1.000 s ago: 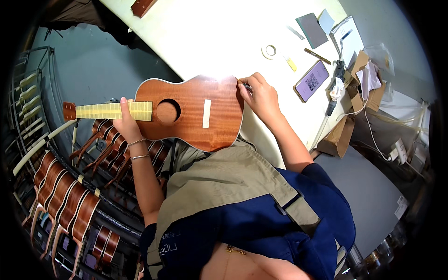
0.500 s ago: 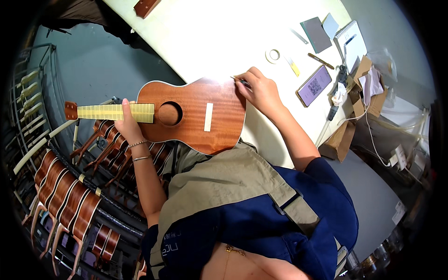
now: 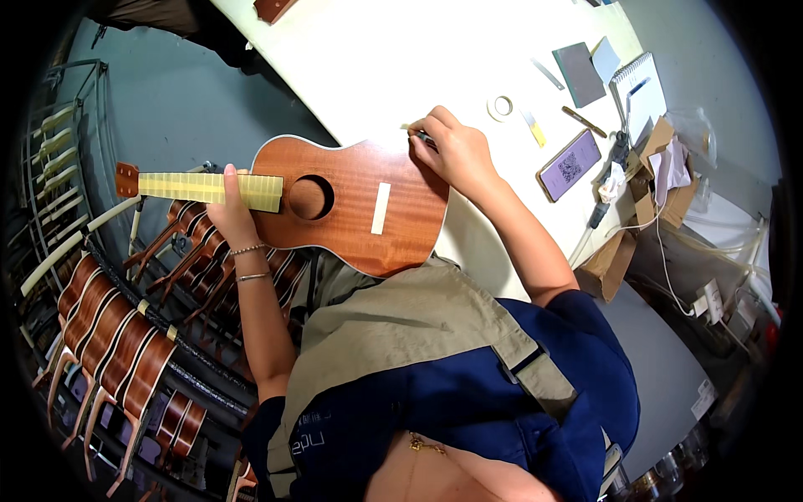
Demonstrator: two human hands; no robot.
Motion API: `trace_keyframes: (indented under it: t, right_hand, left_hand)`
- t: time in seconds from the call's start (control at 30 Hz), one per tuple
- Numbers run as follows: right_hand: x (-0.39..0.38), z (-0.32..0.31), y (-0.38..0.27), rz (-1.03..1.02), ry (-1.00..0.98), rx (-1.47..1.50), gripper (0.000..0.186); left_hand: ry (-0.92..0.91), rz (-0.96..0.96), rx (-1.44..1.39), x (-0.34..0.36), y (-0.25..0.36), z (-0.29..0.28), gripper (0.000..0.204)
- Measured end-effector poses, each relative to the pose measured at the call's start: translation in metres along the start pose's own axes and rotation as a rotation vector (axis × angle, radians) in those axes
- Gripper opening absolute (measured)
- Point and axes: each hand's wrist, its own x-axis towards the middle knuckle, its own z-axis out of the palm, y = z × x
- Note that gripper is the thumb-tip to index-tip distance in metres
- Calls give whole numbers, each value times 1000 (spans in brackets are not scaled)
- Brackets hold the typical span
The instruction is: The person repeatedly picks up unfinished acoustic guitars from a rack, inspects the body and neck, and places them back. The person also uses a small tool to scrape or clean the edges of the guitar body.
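My left hand (image 3: 232,201) grips the neck of a brown wooden ukulele (image 3: 360,226), whose fretboard (image 3: 171,186) is covered with pale yellow tape. The headstock points left and the body rests near my lap and the table's edge. A white strip (image 3: 381,208) lies right of the sound hole. My right hand (image 3: 445,149) is closed round a small thin tool (image 3: 422,140) at the body's upper right rim, the tip hard to make out.
The white table (image 3: 368,58) holds a tape roll (image 3: 500,108), phone (image 3: 569,167), pads, pens, cables and cardboard (image 3: 606,266). Racks of ukulele bodies (image 3: 104,335) stand at left. A dark-clothed shape (image 3: 180,25) is at the top left.
My right hand has moved up and leftward along the body's upper rim, still holding the small tool. My left hand stays on the neck. The table items have shifted slightly in view.
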Motion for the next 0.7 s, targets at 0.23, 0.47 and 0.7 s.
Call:
trace_keyframes:
  t: [0.23,0.47,0.7]
  right_hand:
    - [-4,-6,1,21,-38,-34,9]
    - [-15,-16,9,211,-140,10,12]
    - [-1,-13,3,134,-121,-19,12]
  left_hand:
    - [-11,20,29,0,0,2,30]
    - [-32,37,14,1,4,5,29]
    - [-10,65,26,2,3,6,30]
